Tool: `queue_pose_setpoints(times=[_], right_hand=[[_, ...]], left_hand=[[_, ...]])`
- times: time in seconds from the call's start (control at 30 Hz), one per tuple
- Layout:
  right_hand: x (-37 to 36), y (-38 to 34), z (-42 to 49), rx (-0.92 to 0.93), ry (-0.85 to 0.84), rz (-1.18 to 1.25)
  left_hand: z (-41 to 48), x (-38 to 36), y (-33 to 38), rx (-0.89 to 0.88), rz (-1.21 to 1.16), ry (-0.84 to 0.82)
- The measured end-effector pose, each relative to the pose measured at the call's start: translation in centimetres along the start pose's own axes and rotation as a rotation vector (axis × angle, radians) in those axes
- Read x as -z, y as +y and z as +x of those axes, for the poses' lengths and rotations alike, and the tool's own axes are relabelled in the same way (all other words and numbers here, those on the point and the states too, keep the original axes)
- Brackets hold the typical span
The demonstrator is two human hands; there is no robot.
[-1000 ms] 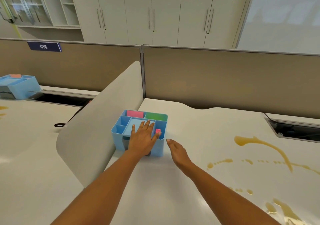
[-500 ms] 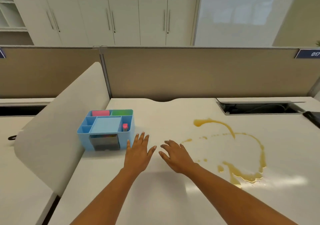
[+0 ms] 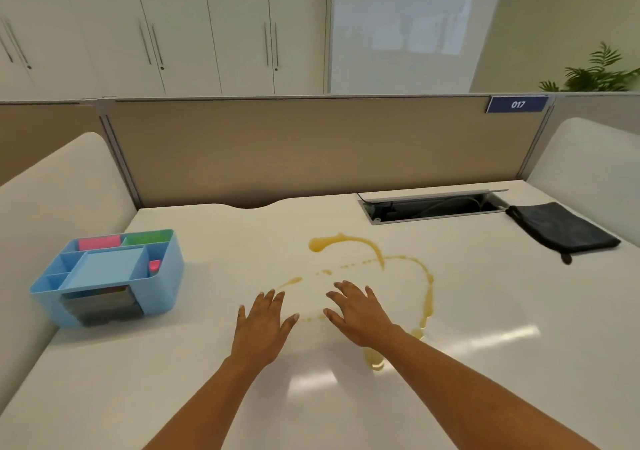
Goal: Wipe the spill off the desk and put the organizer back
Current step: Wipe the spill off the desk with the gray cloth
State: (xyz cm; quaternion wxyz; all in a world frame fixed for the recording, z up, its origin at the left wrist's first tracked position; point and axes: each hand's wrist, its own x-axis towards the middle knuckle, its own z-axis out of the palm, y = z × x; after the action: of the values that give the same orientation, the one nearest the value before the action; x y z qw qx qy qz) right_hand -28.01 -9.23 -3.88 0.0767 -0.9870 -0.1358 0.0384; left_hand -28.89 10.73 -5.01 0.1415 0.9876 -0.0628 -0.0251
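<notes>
A light blue organizer [image 3: 156, 276] with pink and green items in its compartments stands at the left edge of the white desk [image 3: 485, 328]. An amber spill [image 3: 374, 247] loops across the desk's middle in streaks and drops. My left hand [image 3: 261, 325] hovers palm down, fingers apart, at the spill's left edge. My right hand [image 3: 360, 312] is spread over the middle of the spill loop and holds nothing. A dark folded cloth [image 3: 562, 229] lies at the far right of the desk.
A beige partition [image 3: 311, 151] bearing a "017" tag runs along the back. An open cable tray [image 3: 433, 205] is set into the desk beside the cloth. White curved dividers [image 3: 59, 186] flank both sides.
My left hand has let go of the organizer and both hands have shifted right over the spill. My view has swung right, bringing the dark cloth into sight.
</notes>
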Motion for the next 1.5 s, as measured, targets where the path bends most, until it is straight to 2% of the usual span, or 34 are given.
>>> queue_pose_setpoints(times=[0.4,0.77,1.17,1.3,1.5], right_hand=[[3.7,20.0,-3.7,-0.08,0.0,0.089],[6.5,38.2,-5.5,-0.187,-0.007,0.056],[8.5,53.8,-3.0,-0.429,0.066,0.109],[9.0,56.9,-1.5,-0.494,0.111,0.053],[8.4,58.5,0.3,-0.513,0.08,-0.024]], left_hand=[[4.3,-4.9,19.5,-0.106,0.062,-0.057],[8.4,-9.6,34.1,-0.189,0.064,-0.201],[15.6,-14.1,42.2,-0.232,0.083,-0.237],[17.6,-14.9,42.8,-0.213,0.071,-0.166],[19.6,-15.7,42.7,-0.152,0.02,-0.107]])
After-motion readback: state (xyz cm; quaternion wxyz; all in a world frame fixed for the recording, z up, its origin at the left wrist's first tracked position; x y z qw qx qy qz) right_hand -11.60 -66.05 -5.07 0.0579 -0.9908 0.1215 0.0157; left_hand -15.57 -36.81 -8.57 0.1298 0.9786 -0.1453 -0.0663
